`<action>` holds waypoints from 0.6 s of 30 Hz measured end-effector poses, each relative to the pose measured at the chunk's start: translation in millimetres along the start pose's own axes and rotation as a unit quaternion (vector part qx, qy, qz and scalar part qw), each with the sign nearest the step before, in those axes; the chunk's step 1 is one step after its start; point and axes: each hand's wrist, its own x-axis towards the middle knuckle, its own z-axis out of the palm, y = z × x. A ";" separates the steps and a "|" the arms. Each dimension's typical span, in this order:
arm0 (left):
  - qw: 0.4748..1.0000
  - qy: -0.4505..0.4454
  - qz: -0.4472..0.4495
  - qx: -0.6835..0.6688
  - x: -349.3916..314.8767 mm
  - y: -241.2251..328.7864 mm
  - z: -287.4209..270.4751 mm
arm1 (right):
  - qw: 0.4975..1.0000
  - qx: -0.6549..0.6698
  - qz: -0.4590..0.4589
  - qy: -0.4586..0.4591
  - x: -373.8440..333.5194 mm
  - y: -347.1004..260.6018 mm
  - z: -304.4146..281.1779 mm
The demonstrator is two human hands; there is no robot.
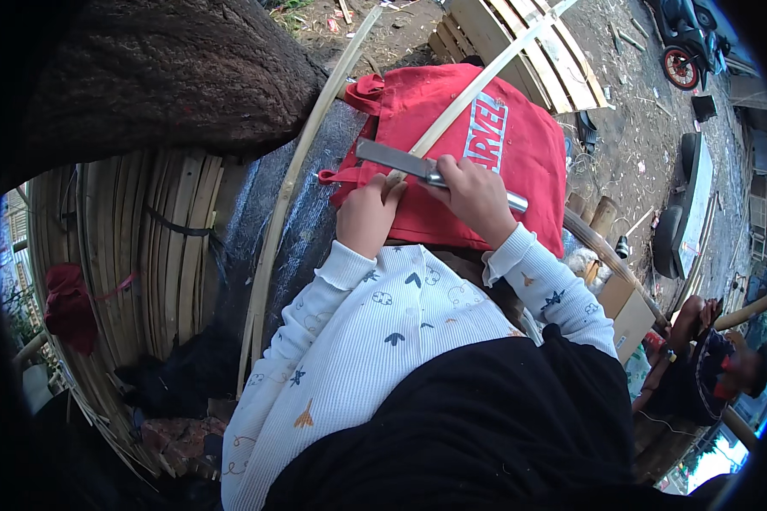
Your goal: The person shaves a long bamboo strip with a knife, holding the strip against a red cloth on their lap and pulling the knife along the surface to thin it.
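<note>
My left hand (368,215) is closed around the near end of a long pale bamboo strip (477,85), which slants away to the upper right. In my right hand (477,194) is a knife with a broad, blunt-ended blade (392,159) and a shiny metal tube handle (517,203). The blade lies across the strip just beyond my left fingers; whether its edge bites into the strip I cannot tell. Beneath both hands a red cloth with straps (533,140) covers my lap.
Another curved strip (277,230) stands left of me, beside a thick trunk (187,77). Many strips (175,255) are bundled at the left. Wooden crates (520,43) lie ahead. A motorbike (686,51) is parked far right; another person (699,366) sits at the lower right.
</note>
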 end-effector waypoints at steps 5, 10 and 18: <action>0.997 -0.044 -0.059 -0.024 10.2 11.0 -9.3 | 0.998 0.030 0.050 -0.018 9.0 -1.5 -5.4; 0.997 -0.033 -0.040 -0.062 2.8 3.0 -5.7 | 1.000 -0.006 -0.004 -0.005 0.9 13.2 -0.9; 0.996 0.027 0.043 -0.071 7.3 -14.9 11.8 | 0.996 0.028 -0.086 0.003 -0.2 -9.4 -9.0</action>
